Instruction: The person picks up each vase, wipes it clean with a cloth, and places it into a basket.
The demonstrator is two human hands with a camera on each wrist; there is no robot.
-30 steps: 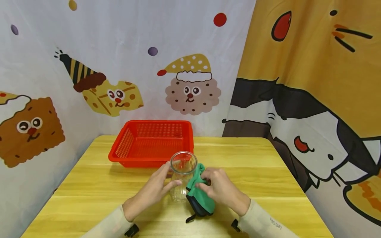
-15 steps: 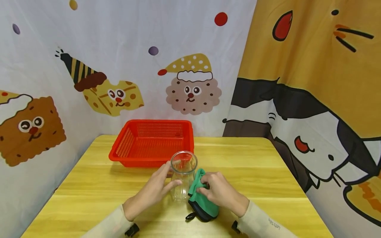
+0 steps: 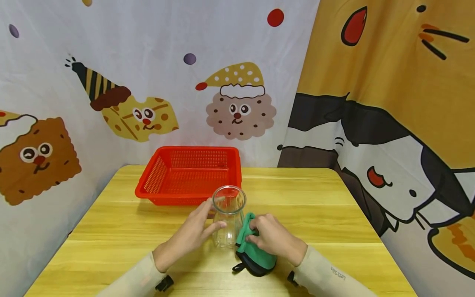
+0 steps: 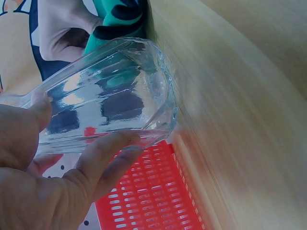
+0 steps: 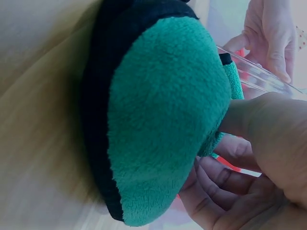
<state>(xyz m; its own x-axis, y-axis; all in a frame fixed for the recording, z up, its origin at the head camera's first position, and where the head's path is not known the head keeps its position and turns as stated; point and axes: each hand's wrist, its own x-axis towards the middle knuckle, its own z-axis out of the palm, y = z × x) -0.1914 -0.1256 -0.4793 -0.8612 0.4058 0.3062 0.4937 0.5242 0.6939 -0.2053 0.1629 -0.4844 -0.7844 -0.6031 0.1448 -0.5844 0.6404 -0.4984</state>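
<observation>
A clear glass vase [image 3: 229,220] with a thick round rim stands upright on the table. My left hand [image 3: 193,227] holds it from the left, the thumb on the near side and the fingers around the far side, as the left wrist view [image 4: 115,96] also shows. Just right of the vase, my right hand [image 3: 274,237] pinches the upper part of a green fleecy cloth [image 3: 259,255] with a black border and a small black hanging loop. In the right wrist view the cloth [image 5: 168,110] is folded over and hangs in front of the fingers. Its lower edge is close to the tabletop.
A red perforated plastic basket [image 3: 193,198] sits behind the vase, toward the back left of the wooden table [image 3: 308,206]. Printed cartoon curtains [image 3: 237,41] stand behind and beside the table.
My right hand has brought the green cloth lower and slightly to the right, away from the vase's side. The left hand and the vase stay in place.
</observation>
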